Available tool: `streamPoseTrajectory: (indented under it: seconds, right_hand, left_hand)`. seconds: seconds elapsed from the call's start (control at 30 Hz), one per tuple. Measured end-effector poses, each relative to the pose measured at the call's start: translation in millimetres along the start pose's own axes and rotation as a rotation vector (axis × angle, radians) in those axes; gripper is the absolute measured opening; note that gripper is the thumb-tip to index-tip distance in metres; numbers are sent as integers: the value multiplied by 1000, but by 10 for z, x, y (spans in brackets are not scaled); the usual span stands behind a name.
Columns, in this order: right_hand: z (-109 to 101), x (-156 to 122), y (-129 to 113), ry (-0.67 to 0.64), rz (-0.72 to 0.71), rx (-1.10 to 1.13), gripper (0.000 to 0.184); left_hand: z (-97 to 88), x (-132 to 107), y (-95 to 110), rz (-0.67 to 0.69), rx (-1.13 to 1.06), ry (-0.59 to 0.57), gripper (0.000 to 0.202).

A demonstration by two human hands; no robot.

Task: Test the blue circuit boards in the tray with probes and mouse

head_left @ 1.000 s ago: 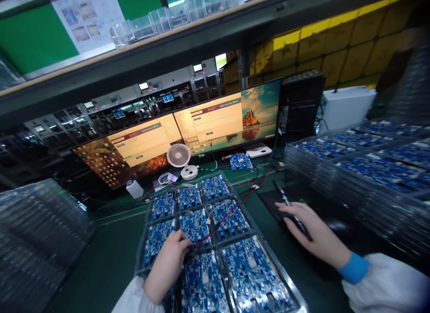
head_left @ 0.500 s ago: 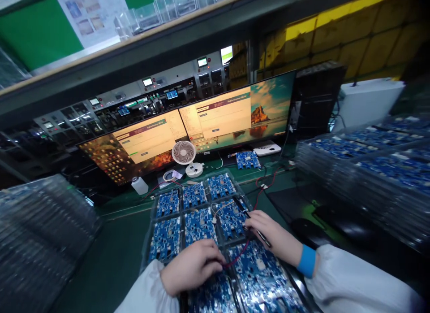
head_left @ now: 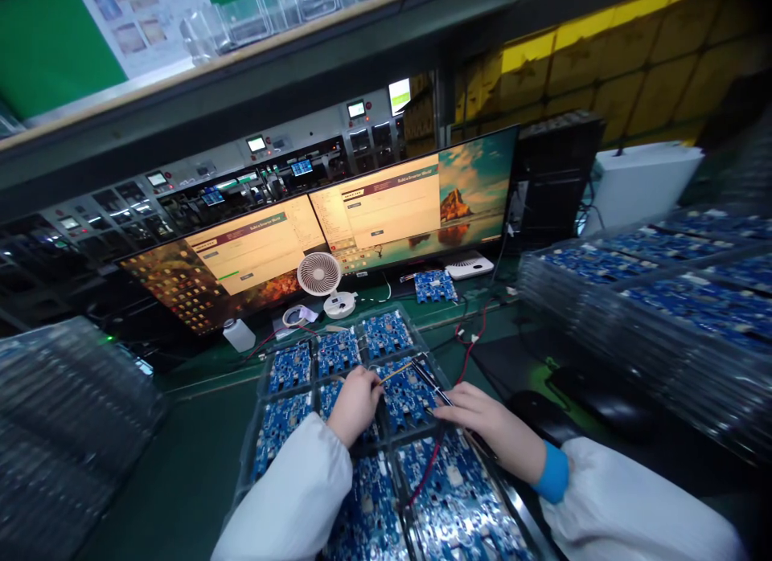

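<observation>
My left hand (head_left: pixel 355 402) is closed, thumb and finger pinching a thin yellowish wire (head_left: pixel 396 374) that stretches right over a blue circuit board (head_left: pixel 405 394). Black tweezers (head_left: pixel 429 378) are in my right hand (head_left: pixel 482 424), tilted with their tips by the far end of that wire. Whether the tips grip the wire, I cannot tell. Several blue boards fill the compartments of a clear plastic tray (head_left: pixel 395 442) beneath both hands. A red wire (head_left: pixel 429 471) loops over the near boards, passing under my right hand.
Stacked trays of boards (head_left: pixel 603 264) stand at the right, and another tray stack (head_left: pixel 72 432) at the left. Behind the tray are a small fan (head_left: pixel 319 275), a white bottle (head_left: pixel 239 334), a loose board (head_left: pixel 435 286) and two monitors (head_left: pixel 386 215). A dark mouse (head_left: pixel 546 416) lies right.
My left hand has moved away from the red wire, up and forward, and now pinches the yellowish wire. My right hand stays nearly in place with the tweezers. The whole view has shifted slightly.
</observation>
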State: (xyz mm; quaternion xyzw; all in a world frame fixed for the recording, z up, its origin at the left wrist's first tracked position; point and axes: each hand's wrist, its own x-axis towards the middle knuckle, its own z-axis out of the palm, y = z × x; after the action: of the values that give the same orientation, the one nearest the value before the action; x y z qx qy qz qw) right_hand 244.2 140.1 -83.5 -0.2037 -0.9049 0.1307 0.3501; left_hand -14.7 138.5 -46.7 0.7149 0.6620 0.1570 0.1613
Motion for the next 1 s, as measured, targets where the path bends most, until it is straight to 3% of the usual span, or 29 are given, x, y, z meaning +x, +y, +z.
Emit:
streamPoseTrajectory:
  seconds: [0.13,0.3,0.43,0.63,1.0]
  right_hand:
    - [-45,-35,31,32,2,-39,33]
    - [-71,-46,43,77,7,-71,34]
    - [-62,-35,33,62,5,-83,34]
    - [-64,-27,29,55,3,-147,33]
    - [-145,25,-52,32,-40,-186,29]
  left_hand:
    - [-286,-101,-72,8,-33,34,17]
    - [-524,-243,-360,-75,-41,59,13]
    - [-425,-306,-518,-99,-86,25,14]
    - [-181,-357,-541,-97,-178,14,11]
    - [-120,-377,-514,-75,-198,61,11]
